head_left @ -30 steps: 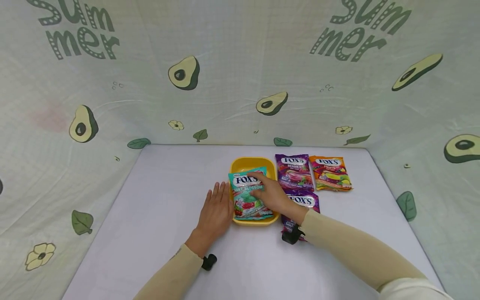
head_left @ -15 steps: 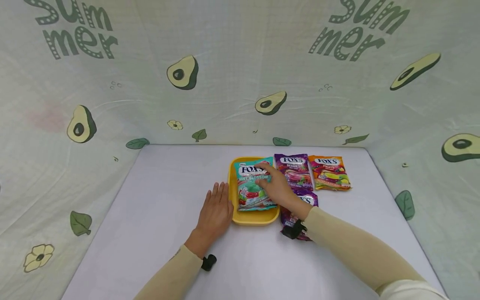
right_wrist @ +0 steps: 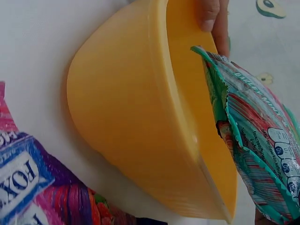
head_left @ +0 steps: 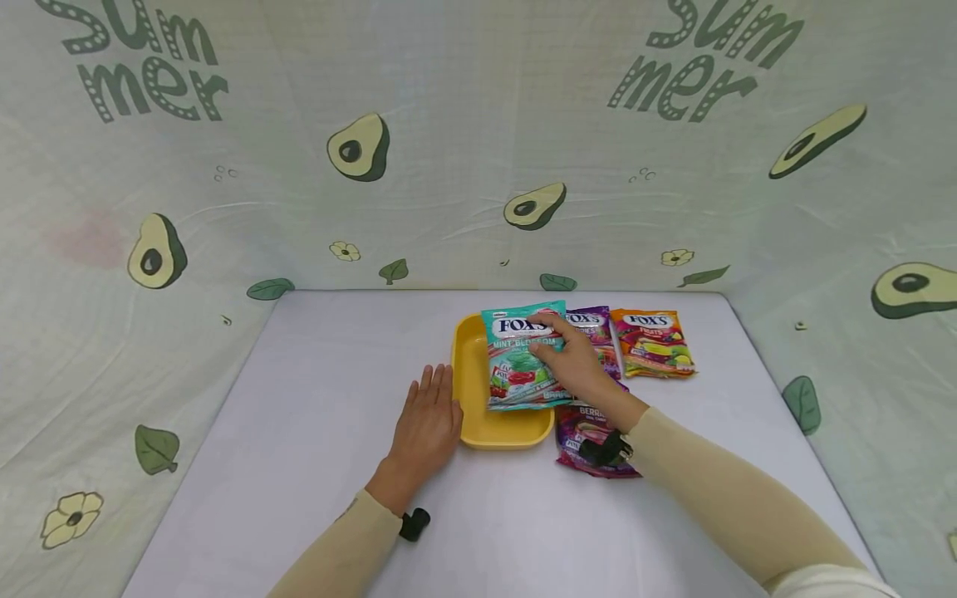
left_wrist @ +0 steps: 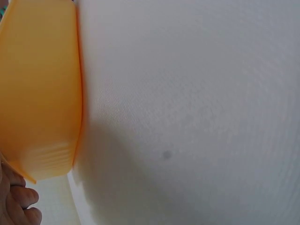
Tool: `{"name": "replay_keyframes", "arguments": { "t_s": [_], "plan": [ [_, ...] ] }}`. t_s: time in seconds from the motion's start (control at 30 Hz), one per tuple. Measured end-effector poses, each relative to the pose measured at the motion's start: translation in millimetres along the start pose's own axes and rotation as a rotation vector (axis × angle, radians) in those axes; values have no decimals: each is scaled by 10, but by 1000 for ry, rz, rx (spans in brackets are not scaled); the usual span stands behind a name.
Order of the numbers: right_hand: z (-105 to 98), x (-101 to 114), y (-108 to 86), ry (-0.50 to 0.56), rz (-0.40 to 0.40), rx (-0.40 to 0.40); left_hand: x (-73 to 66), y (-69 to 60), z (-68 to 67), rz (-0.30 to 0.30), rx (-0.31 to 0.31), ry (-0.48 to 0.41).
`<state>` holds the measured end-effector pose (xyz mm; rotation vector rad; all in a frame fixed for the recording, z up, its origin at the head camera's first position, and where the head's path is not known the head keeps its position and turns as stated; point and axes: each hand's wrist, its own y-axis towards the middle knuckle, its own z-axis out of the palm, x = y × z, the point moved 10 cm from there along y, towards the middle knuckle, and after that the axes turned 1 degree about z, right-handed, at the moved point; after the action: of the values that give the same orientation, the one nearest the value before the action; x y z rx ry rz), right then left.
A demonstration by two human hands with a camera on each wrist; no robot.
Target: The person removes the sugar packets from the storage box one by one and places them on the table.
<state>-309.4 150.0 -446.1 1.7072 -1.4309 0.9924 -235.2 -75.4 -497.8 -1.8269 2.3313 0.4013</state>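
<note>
My right hand (head_left: 579,365) grips a teal Fox's Mint Blossom candy bag (head_left: 519,365) by its right side. The bag is raised above the yellow plastic tub (head_left: 501,430) and overlaps the tub's right rim in the head view. From the right wrist, the bag (right_wrist: 255,136) hangs tilted over the tub's (right_wrist: 122,93) opening. My left hand (head_left: 422,428) rests with straight fingers along the tub's left side. A few of its fingertips (left_wrist: 23,197) show at the tub's rim in the left wrist view.
Right of the tub lie two purple Fox's Berries bags, a far one (head_left: 607,353) partly covered by my right hand and a near one (head_left: 591,436) under my right wrist. An orange Fox's Fruits bag (head_left: 656,345) lies farther right. A printed cloth (head_left: 449,124) rises behind the white table (head_left: 336,365).
My right hand has lifted the teal candy bag up out of the tub and carried it away and to the right. My left hand has stayed at the tub's side.
</note>
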Motion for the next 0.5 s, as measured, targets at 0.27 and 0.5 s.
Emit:
{"name": "replay_keyframes", "arguments": {
  "t_s": [0.27,0.5],
  "plan": [
    [-396,-153,-79,-27,32,-19,-7,-9,-16,15,-10,6],
    [-894,-439,-276,-31,83,-26,-13,-8,-19,9,4,1]
  ]
}}
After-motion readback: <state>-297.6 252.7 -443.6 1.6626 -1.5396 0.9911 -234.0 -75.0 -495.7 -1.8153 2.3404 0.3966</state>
